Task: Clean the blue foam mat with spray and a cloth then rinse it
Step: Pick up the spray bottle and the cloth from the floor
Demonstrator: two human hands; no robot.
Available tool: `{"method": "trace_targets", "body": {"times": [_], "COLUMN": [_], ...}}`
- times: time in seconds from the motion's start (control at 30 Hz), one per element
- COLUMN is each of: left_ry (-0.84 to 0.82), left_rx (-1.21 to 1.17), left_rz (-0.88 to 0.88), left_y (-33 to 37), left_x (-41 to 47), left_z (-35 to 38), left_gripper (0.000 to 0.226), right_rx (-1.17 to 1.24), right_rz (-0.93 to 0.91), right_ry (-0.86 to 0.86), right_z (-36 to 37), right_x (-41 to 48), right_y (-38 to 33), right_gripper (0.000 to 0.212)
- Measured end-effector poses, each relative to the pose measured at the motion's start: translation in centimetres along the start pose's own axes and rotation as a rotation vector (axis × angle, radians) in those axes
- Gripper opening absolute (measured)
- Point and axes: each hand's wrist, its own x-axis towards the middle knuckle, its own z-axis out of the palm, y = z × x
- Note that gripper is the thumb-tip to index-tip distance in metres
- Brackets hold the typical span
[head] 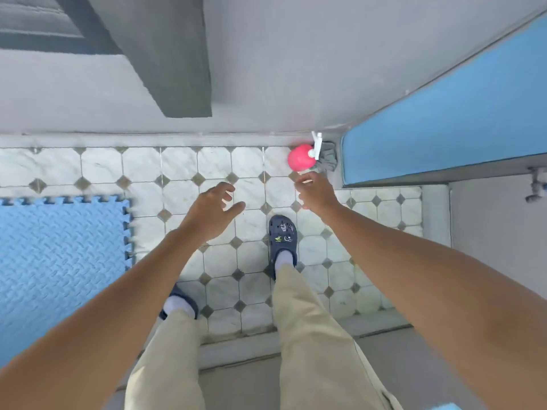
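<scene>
Blue foam mat [59, 261]: flat on the tiled floor [251, 173], off to the left, jigsaw edge facing right, well apart from both hands. Not the target of the coming move, by the look of it. Ahead and to the right, in the corner at the foot of the wall [266, 84]: pink spray bottle [299, 158], seemingly upright, white trigger head [316, 143] on its right side, grey cloth [328, 158] bunched just beside it, further right. Right grip [315, 192] nearest, just short of the bottle on its near side, fingers loosely curled, grasping nothing. Left grip [213, 210] off to the left over bare tile, fingers spread and released, likewise empty. Judged from this: fetching stage, no spraying or wiping begun. Best reached straight forward with the right, closing round the bottle's body from the near side; cloth a little further right, for the same arm or for the left crossing over. Mat afterwards: a turn to the left.
</scene>
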Motion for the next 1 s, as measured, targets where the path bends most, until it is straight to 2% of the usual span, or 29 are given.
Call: {"method": "trace_targets", "body": {"times": [0.1,0.17,0.33,0.5,0.6,0.67,0.73,0.83,1.0], "left_ry": [-0.057,-0.091,-0.109,-0.097,-0.093,-0.044,0.007,0.045,0.050], "left_rx": [0.024,0.057,0.102,0.131,0.138,0.158,0.175,0.176,0.228], "left_rz": [0.002,0.014,0.005,-0.042,-0.059,-0.057,-0.053,-0.067,-0.028], "left_y": [3.4,5.2,9.2,10.7,10.6,10.4,9.9,9.6,9.0], "left_x": [3.9,6.9,15.4,26.0,30.3,32.4,34.2,36.6,37.9], "left_z": [4.0,6.7,12.8,19.1,22.0,23.4,24.6,26.4,27.0], "left_gripper": [0.043,0.043,0.046,0.065,0.072,0.076,0.076,0.061,0.044], "right_rx": [0.092,0.152,0.180,0.068,-0.090,-0.253,-0.454,-0.724,-0.780], "right_rz": [0.063,0.120,0.201,0.154,0.056,-0.012,-0.098,-0.192,-0.136], "right_ry": [0.074,0.121,0.126,0.097,0.100,0.131,0.149,0.221,0.212], "right_z": [-2.8,-4.2,-5.4,-4.4,-3.8,-3.5,-3.2,-2.0,0.1], "right_x": [3.9,6.7,13.9,23.5,28.7,31.3,33.2,35.1,38.0], "right_y": [4.2,6.7,11.2,14.3,15.0,15.4,15.7,15.5,16.0], "right_gripper": [0.003,0.007,0.011,0.044,0.059,0.071,0.074,0.071,0.049]}}
